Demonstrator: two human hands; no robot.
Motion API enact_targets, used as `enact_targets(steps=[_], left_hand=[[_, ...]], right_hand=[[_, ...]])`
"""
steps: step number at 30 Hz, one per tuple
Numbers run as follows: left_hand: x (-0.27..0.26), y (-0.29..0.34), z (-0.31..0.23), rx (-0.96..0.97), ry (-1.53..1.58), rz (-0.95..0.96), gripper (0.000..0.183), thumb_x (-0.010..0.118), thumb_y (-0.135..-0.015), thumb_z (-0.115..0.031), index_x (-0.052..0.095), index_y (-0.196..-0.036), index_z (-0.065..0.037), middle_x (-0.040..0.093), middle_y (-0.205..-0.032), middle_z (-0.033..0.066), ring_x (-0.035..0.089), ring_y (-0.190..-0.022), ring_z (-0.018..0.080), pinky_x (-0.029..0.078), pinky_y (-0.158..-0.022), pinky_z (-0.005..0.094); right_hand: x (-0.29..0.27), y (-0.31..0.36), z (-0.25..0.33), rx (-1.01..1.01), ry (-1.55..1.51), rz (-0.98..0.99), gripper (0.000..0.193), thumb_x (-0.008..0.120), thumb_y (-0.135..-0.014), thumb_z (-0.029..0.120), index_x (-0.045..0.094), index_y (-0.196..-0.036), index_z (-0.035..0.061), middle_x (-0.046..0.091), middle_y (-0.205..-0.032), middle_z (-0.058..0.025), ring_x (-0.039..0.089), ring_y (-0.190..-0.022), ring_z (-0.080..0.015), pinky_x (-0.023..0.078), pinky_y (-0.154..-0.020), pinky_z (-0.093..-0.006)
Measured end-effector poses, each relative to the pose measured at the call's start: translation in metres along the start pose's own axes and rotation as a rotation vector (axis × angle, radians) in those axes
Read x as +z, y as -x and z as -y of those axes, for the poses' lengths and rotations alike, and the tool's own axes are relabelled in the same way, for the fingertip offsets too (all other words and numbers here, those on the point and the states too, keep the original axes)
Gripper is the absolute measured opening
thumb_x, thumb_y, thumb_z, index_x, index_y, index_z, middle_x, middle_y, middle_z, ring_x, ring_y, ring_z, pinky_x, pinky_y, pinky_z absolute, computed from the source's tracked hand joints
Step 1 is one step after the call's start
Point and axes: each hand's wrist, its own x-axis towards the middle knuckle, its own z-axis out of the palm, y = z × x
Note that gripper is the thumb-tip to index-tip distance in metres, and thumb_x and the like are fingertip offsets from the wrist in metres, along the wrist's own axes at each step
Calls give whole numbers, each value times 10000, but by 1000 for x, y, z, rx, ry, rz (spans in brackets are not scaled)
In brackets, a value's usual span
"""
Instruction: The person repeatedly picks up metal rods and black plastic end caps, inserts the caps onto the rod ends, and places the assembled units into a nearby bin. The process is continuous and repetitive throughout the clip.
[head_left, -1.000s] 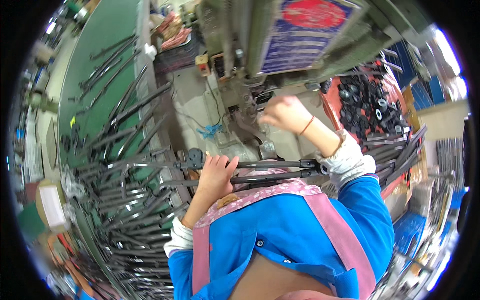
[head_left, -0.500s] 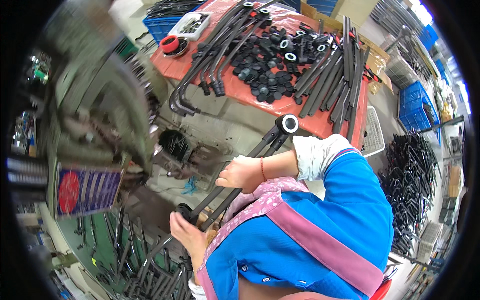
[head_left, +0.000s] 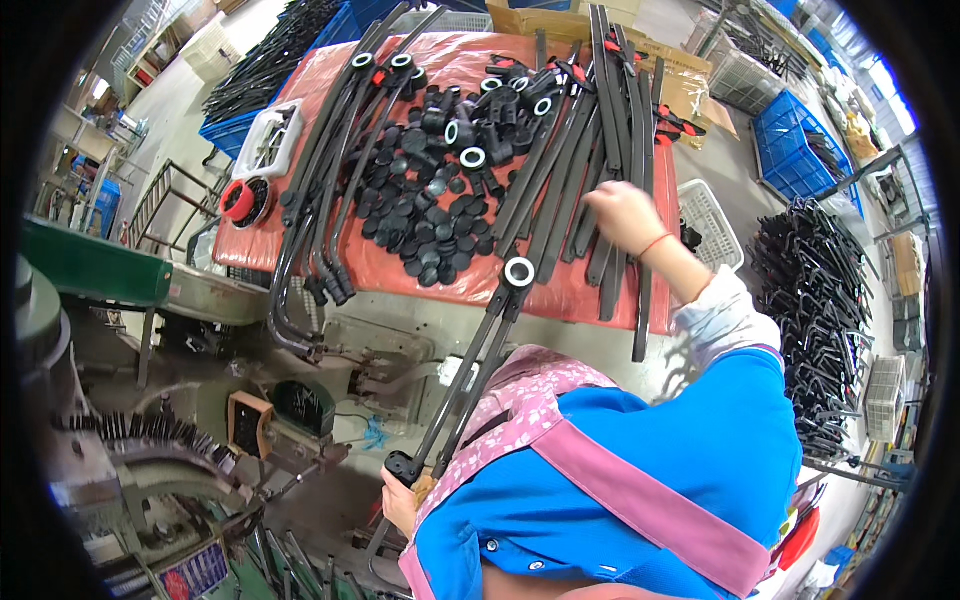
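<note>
At seven o'clock the left hand [head_left: 400, 502] grips a black, twin-tube metal frame [head_left: 460, 384] slanting toward one, liable to swing should that hold slip, while at two the right hand [head_left: 627, 218], fingers curled, contents unclear, hangs over long, flat black bars [head_left: 568, 200].

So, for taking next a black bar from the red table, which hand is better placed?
Probably the right hand: it is over the black bars on the red table, while the left hand holds the tube frame, away from the bars.
</note>
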Motion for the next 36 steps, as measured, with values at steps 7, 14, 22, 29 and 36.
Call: enact_targets(steps=[7, 14, 22, 29, 36], left_hand=[[11, -6, -46, 227, -140, -179, 567, 542, -878, -58, 360, -1415, -59, 612, -947, 167, 619, -859, 352, 504, -696, 433], [3, 7, -69, 33, -138, -50, 564, 517, -876, -28, 342, -1411, -50, 612, -993, 202, 609, -912, 370, 492, -753, 434], [-1, 11, -77, 198, -175, -226, 566, 533, -855, -28, 361, -1394, -35, 606, -890, 182, 619, -830, 363, 492, -689, 452], [-6, 5, -107, 208, -107, -223, 683, 616, -802, -168, 342, -1410, -19, 591, -848, 209, 601, -788, 418, 478, -698, 498], [-25, 31, -89, 191, -121, -348, 702, 672, -750, -132, 402, -1382, 17, 623, -958, 214, 629, -816, 374, 512, -707, 437]], right_hand=[[53, 32, -146, -204, 527, 155, 164, 568, -824, 178, 620, -979, 188, 526, -1035, -58, 536, -963, -216, 460, -750, -330], [38, -19, -150, -575, 344, 108, 152, 565, -807, 210, 591, -934, 133, 523, -905, -28, 529, -870, -202, 450, -807, -320], [-24, -181, -72, -473, -295, -424, 393, 681, -829, 171, 638, -1218, 142, 679, -1019, -47, 611, -994, -248, 431, -929, -394], [-3, -251, 89, -724, -347, -431, 358, 601, -904, 355, 619, -1240, 233, 565, -688, -60, 597, -580, -256, 484, -515, -391], [1, -166, 240, -1124, -606, -30, 339, 591, -904, 407, 647, -1172, 207, 559, -616, -69, 590, -504, -291, 475, -452, -408]])
